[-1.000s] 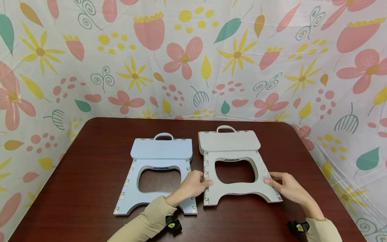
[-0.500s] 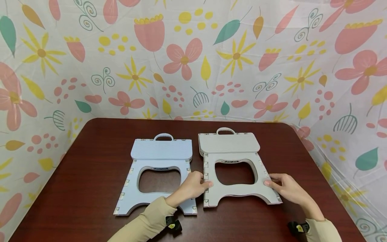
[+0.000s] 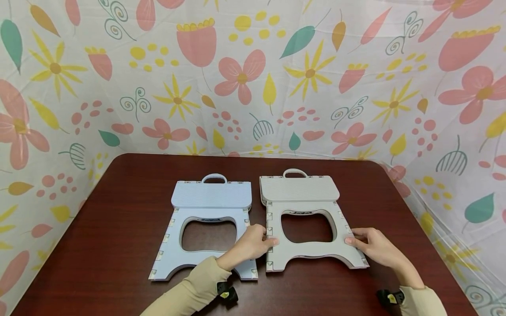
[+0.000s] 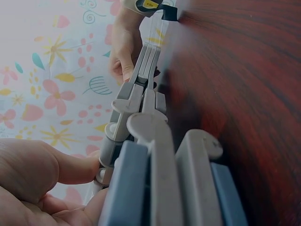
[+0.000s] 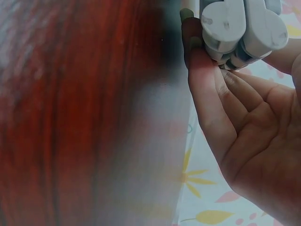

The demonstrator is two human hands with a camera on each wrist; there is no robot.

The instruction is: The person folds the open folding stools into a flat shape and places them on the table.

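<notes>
A light grey folding step stool point(image 3: 312, 248), folded flat with a looped handle at its far end, lies right of centre in the head view. My left hand point(image 3: 253, 241) grips its left edge, thumb on top. On the opposite edge my right hand point(image 3: 375, 246) pinches it, thumb above and fingers below. The left wrist view shows the stool's hinged side point(image 4: 155, 141) close up, with the left thumb against it. In the right wrist view the right fingers point(image 5: 207, 89) reach under the stool's rounded hinge ends point(image 5: 225, 28).
A pale blue folding stool point(image 3: 209, 195), also folded flat, lies just left of the grey one, partly behind the left forearm. Both are at the dark red-brown table point(image 3: 99, 245). A flower-patterned curtain point(image 3: 245, 123) hangs along the table's far edge and sides.
The far end and handle of the grey stool have sunk slightly lower in the head view. Both hands keep their hold in nearly the same place; the blue stool stays put.
</notes>
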